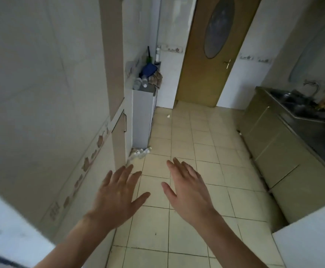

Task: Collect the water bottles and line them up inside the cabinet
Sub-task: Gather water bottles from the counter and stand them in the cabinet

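Several clear water bottles [140,153] lie in a heap on the tiled floor at the foot of a white appliance. More clear bottles [140,82] lie on top of that appliance beside a blue bag. A beige cabinet door [119,134] with a metal handle stands shut on the left wall, just before the floor bottles. My left hand [117,194] and my right hand [186,187] are held out palm down over the floor, fingers spread, holding nothing. Both hands are well short of the bottles.
The white appliance [143,117] stands against the left wall. A wooden door [208,55] with an oval glass pane stands at the far end. On the right runs a row of cabinets [277,149] under a steel sink [300,107]. A white surface [312,244] juts in at lower right.
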